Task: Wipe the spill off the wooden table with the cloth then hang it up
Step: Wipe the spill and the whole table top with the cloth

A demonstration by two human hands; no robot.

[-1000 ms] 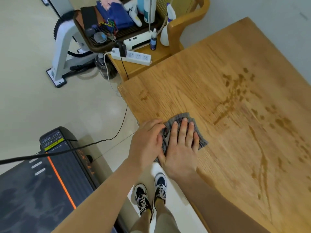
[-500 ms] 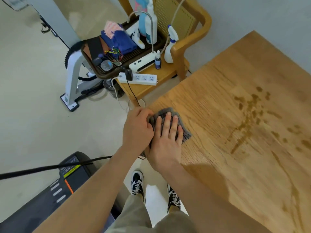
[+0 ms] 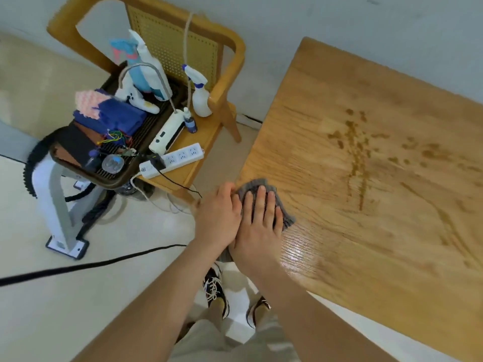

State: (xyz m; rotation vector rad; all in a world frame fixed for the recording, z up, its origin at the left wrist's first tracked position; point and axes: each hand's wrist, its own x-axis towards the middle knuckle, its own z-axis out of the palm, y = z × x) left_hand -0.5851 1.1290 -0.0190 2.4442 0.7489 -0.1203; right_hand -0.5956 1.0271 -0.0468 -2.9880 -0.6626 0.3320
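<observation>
A grey cloth (image 3: 257, 183) lies on the wooden table (image 3: 392, 270) at its left edge, close to the corner beside the chair. My right hand (image 3: 258, 226) presses flat on the cloth with straight fingers. My left hand (image 3: 218, 215) sits against it on the left, fingers curled over the cloth's edge at the table's rim. A brown spill (image 3: 356, 150) of drops and streaks spreads across the tabletop to the right, apart from the cloth. A wet sheen (image 3: 295, 254) shows just right of my right wrist.
A wooden chair (image 3: 227, 82) stands left of the table, holding a dark tray (image 3: 117, 178) of clutter, a spray bottle (image 3: 200, 96) and a power strip (image 3: 172, 160). A white machine stand (image 3: 57, 205) and a black cable (image 3: 78, 267) are on the floor. My shoes (image 3: 217, 291) are below.
Both hands have slid the cloth along the table's left edge toward the far corner by the chair. The view has swung up and left with them.
</observation>
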